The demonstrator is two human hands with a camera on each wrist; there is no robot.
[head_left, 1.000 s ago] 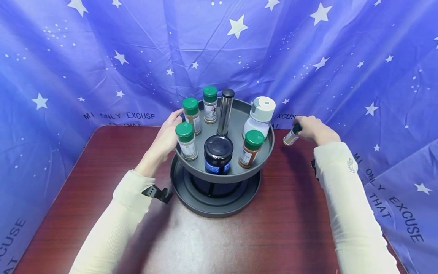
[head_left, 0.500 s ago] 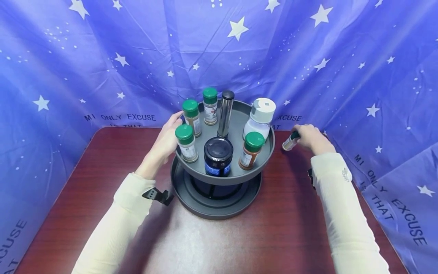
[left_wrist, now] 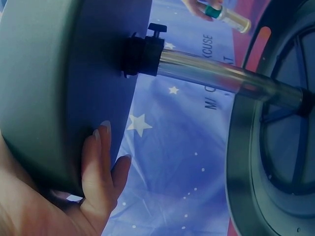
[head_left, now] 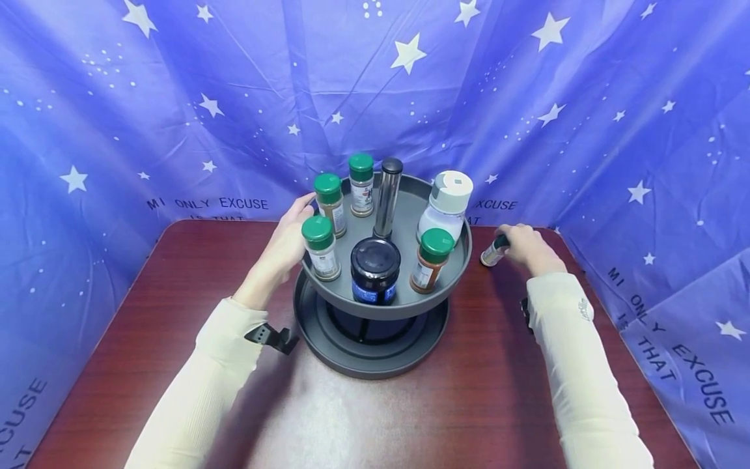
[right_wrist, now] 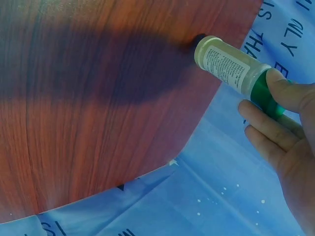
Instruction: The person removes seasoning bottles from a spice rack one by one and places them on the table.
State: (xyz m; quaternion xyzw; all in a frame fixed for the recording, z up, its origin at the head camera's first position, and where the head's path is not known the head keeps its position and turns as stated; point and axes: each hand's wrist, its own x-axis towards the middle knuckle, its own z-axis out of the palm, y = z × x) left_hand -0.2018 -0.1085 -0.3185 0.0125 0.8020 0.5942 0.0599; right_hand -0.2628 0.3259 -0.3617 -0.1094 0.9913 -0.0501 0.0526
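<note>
My left hand (head_left: 287, 241) grips the left rim of the grey upper tray (head_left: 404, 310) of a two-tier turntable rack. In the left wrist view its fingers (left_wrist: 98, 167) reach under the tray. Right of the rack, my right hand (head_left: 527, 247) holds a small spice jar (head_left: 491, 256) by its green cap (right_wrist: 266, 96), thumb on one side and fingers on the other. The jar is tilted, its base low over the table, above its shadow. Several green-capped spice jars (head_left: 323, 251), a dark lidded jar (head_left: 375, 267) and a white-capped bottle (head_left: 450, 205) stand on the upper tray.
The lower tray (head_left: 372, 370) lies on the reddish-brown wooden table (head_left: 498, 391). A metal pole (head_left: 388, 205) with a black top rises through the upper tray. A blue star-patterned curtain (head_left: 246, 98) hangs close behind the table and along both sides.
My right hand has come down toward the table and slightly left, carrying the spice jar. The left hand keeps its place on the upper tray.
</note>
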